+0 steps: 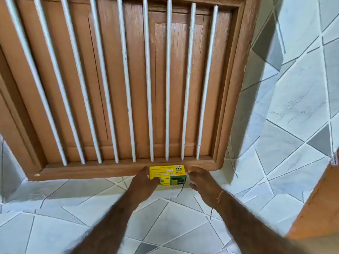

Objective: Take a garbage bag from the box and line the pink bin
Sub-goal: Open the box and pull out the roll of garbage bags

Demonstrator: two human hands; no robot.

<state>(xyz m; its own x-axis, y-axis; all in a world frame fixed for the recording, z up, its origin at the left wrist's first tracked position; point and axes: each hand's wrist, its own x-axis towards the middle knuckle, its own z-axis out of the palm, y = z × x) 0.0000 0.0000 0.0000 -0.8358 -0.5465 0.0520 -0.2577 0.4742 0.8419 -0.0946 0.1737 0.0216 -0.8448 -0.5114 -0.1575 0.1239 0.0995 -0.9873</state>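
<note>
Fingers of left hand (145, 182) grip yellow box (167, 176) end; right hand (201, 180) spread open, just beside other end.

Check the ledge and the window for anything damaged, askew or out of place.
Little stands out. The wooden window frame has a small pale chip near its lower left corner. The yellow box sits square on the tiled ledge, with the left hand on it and the right hand just beside it.
</note>
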